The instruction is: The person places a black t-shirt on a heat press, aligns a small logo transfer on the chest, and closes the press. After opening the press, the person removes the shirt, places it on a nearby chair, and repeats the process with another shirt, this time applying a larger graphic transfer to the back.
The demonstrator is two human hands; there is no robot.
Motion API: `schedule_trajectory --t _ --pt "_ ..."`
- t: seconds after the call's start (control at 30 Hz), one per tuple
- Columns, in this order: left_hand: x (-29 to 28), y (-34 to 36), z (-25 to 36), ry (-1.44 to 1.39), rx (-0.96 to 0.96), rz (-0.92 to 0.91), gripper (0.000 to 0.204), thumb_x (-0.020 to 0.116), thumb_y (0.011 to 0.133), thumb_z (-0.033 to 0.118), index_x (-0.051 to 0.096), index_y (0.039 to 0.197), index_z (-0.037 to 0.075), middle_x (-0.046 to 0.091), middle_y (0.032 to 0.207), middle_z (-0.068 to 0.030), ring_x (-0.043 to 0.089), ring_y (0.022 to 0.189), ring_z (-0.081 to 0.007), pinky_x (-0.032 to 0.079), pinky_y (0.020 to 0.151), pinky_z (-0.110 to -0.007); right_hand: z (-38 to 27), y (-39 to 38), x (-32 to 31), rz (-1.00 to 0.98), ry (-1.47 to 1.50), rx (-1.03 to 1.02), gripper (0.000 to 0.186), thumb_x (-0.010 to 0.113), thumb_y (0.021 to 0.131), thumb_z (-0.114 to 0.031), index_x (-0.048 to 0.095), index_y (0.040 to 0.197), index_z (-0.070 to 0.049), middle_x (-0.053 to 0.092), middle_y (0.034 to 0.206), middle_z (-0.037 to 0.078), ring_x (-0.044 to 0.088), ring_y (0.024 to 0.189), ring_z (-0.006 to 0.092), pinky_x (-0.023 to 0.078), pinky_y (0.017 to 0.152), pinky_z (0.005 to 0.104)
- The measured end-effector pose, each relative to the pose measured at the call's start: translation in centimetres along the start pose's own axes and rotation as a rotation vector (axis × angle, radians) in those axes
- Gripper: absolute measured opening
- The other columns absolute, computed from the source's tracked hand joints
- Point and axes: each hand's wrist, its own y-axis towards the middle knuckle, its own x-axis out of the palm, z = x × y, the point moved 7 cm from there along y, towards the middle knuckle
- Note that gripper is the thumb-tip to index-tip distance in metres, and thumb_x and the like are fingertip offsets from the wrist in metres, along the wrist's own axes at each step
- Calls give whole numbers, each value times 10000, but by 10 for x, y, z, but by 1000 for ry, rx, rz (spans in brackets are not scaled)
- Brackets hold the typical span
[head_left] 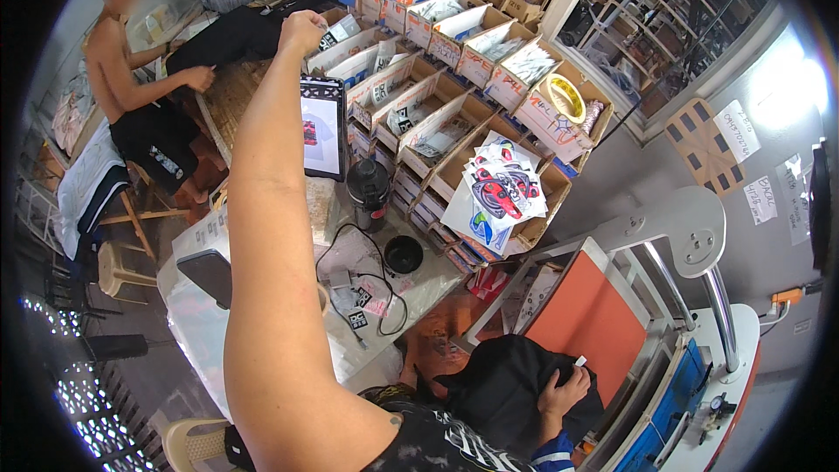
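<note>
My left arm reaches far forward over the table, and my left hand is at the back row of cardboard boxes. Its fingers are bent together beside a black-and-white printed label; whether they pinch it is too small to tell. Low on the right, my right hand grips a bunched black cloth garment. A small white tag sticks up beside its fingers. The garment lies partly over the orange-red pad of a press machine.
Open cardboard bins hold labels and transfers; printed sheets lie on top. A tablet, black tumbler, black bowl and cable crowd the table. The press's grey arm overhangs at right. Another person works far left.
</note>
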Motion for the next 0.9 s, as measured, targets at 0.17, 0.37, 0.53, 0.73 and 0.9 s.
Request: schedule_trajectory --t 0.17,0.37,0.53,0.73,0.9 --pt "1 2 -3 36 0 27 150 712 870 155 787 996 123 770 1060 -137 736 1029 -287 558 912 -389 -1 0 -1 5 30 2 482 709 858 -254 588 1247 3 549 1311 217 474 1257 417 355 1065 528" --pt "10 7 -3 178 6 1 183 711 878 220 777 1022 127 761 1126 -136 714 1091 -332 545 950 -428 0 0 0 -12 17 25 477 705 861 -253 589 1245 5 548 1314 219 472 1259 420 354 1071 524" --pt "29 12 -8 -94 -47 -64 364 685 928 386 771 1112 84 737 1191 -185 687 1157 -352 515 1011 -444 2 0 1 -26 29 26 488 704 865 -266 586 1253 5 540 1328 223 466 1264 426 348 1076 529" --pt "56 3 19 412 -55 -393 873 325 999 749 613 1403 32 505 1508 -271 448 1445 -414 338 1200 -489 -1 -3 -3 -26 21 49 501 707 862 -271 580 1264 0 536 1327 224 466 1264 429 348 1072 530" --pt "79 30 -31 504 -246 -567 948 219 948 840 346 1616 179 246 1693 -174 223 1564 -390 228 1240 -566 1 6 9 -38 49 -10 506 710 859 -267 574 1270 -4 534 1325 225 465 1263 432 350 1071 531"
